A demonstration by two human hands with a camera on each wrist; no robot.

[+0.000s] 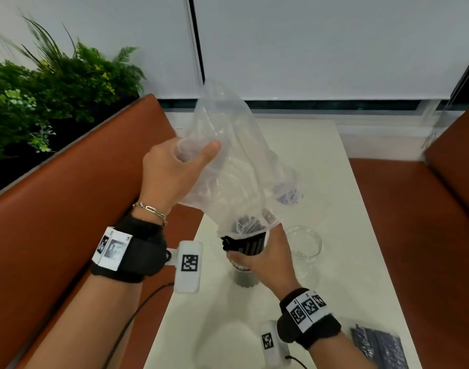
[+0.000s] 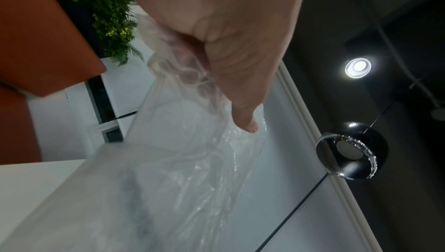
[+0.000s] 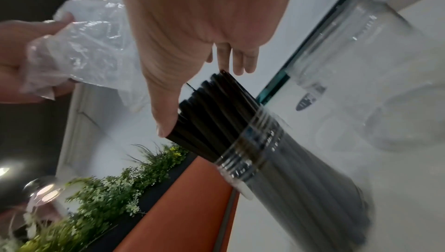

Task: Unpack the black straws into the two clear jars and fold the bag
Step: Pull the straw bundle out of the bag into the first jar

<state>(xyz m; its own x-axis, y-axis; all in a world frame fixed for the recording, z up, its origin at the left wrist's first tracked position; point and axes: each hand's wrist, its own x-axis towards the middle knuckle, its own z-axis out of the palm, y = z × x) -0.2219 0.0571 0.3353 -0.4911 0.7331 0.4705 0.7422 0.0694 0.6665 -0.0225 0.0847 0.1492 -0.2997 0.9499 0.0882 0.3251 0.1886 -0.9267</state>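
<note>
The left hand (image 1: pixel 172 174) gripped the bunched upper end of the clear bag (image 1: pixel 236 166), fingers curled into the plastic. The right hand (image 1: pixel 265 258) wrapped the black straws (image 3: pixel 216 111) standing in the near jar (image 3: pixel 253 157). Beside it on the table (image 1: pixel 342 209) stood the second jar (image 1: pixel 305 242), bearing a small label, seemingly printed but too blurred to read.

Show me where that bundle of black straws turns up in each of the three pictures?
Head: the thin black plastic straws sit low and centre, standing in a clear glass jar, with the right hand round them.
Left wrist: only a dark blur shows through the clear plastic bag; I cannot tell whether that is the straws.
Right wrist: straws at centre, in the jar.
Shared landmark: the bag.
</note>
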